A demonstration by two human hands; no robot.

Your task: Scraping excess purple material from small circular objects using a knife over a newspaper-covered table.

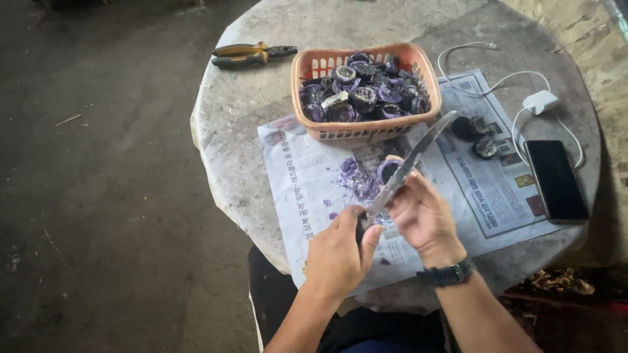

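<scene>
A long knife (pixel 409 163) is gripped by the left hand (pixel 337 252); a purple piece (pixel 388 171) is clasped in the right hand (pixel 422 216). Trimming is judged underway; steady blade control is required.

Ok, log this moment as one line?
left hand: holds knife | right hand: grips purple piece at blade | orange basket: purple pieces | pliers: untouched

Pliers (pixel 252 55), a phone (pixel 556 180) and a white charger (pixel 540 101) lie on the table (pixel 222 131).

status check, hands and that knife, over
Left hand gripping knife handle. Right hand touching blade, holding purple shell piece. Shell scraps on newspaper; basket just beyond blade tip.
</scene>
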